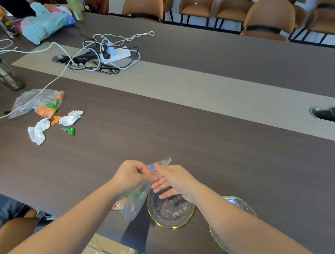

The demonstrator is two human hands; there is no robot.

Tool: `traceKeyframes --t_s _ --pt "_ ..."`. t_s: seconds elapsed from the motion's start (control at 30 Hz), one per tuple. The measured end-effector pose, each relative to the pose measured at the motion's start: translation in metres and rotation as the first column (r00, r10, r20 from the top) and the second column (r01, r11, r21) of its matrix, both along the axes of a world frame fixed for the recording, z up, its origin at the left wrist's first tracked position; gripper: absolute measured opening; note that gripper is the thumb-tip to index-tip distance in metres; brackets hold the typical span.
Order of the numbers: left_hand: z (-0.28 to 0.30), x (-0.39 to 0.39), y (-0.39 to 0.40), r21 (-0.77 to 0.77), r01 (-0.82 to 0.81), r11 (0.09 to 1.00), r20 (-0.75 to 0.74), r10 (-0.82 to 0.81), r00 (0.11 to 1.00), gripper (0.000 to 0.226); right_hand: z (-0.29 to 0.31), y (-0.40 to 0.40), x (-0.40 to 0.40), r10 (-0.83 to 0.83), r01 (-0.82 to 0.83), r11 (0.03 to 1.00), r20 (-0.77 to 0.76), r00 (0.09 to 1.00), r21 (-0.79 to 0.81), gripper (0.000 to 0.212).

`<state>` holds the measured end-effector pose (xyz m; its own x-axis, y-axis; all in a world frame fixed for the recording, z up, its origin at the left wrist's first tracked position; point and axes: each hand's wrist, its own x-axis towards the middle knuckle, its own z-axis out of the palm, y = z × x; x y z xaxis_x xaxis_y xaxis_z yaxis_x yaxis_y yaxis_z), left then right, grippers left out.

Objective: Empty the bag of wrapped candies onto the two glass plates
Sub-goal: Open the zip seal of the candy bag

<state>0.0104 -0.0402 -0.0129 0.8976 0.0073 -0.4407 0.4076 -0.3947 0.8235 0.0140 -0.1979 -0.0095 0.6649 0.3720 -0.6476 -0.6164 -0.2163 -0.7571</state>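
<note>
Bag (pixel 134 204): top pinched by both hands; candies (pixel 126 196) kept inside.
Left hand (pixel 132 174): fingers (pixel 145 173) curled on it.
Right hand (pixel 171 179): thumb pinched on it, the rest extended.
Left plate (pixel 175 213), right plate (pixel 235 201): set on desk (pixel 221 151).

Hands together, forearms converging.
Left hand (pixel 132 174) pinches the bag (pixel 134 205); right hand (pixel 174 180) fingers extended (grip unclear).

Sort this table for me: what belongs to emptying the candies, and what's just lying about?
Job: candy bag, pinched at its top by left hand and right hand; near glass plate; second glass plate, partly behind the right forearm.
Lying about: other candy bag, crumpled tissues, loose green candy, power strip, bottle.
</note>
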Motion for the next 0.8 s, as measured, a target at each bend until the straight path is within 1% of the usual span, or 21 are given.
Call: traceKeyframes --t_s 0.1,0.23,0.33,0.4,0.47,0.57,0.67,0.73,0.8 --pt "-0.005 -0.001 -0.002 -0.033 0.023 0.999 -0.013 -0.024 1.000 0.020 -0.003 0.002 -0.002 0.022 -0.019 0.999 0.062 0.998 -0.049 0.031" --pt "-0.006 -0.001 0.007 -0.175 0.074 0.982 -0.098 -0.092 0.991 0.010 -0.007 -0.005 -0.003 -0.071 0.073 0.997 0.058 0.996 -0.027 0.026" --pt "-0.001 0.001 0.009 -0.145 0.089 0.985 -0.055 -0.098 0.994 0.011 -0.007 -0.012 0.001 -0.130 0.132 0.991 0.074 0.989 -0.022 0.024" --pt "0.002 0.001 0.006 -0.156 0.113 0.981 -0.047 -0.121 0.992 0.015 -0.005 -0.012 0.003 -0.143 0.146 0.989 0.086 0.986 -0.020 0.023" --pt "0.002 0.001 0.004 -0.112 0.164 0.980 -0.046 -0.170 0.984 0.024 -0.004 -0.009 0.004 -0.137 0.138 0.990 0.102 0.985 -0.006 0.022" --pt "0.003 0.000 0.001 -0.046 0.192 0.980 -0.028 -0.193 0.981 0.024 -0.003 -0.007 0.003 -0.124 0.123 0.992 0.110 0.986 0.017 0.021" --pt "0.001 -0.001 0.003 -0.084 0.187 0.979 -0.026 -0.189 0.982 0.021 -0.001 -0.010 0.004 -0.096 0.093 0.995 0.108 0.990 0.028 0.020" --pt "0.000 0.000 0.006 -0.128 0.203 0.971 -0.037 -0.209 0.977 0.019 -0.002 -0.011 0.003 -0.052 0.052 0.999 0.125 0.991 0.007 0.020" --pt "-0.001 0.001 0.008 -0.151 0.208 0.966 -0.045 -0.217 0.975 0.022 -0.004 -0.012 0.002 -0.027 0.031 0.999 0.155 0.988 -0.018 0.020"
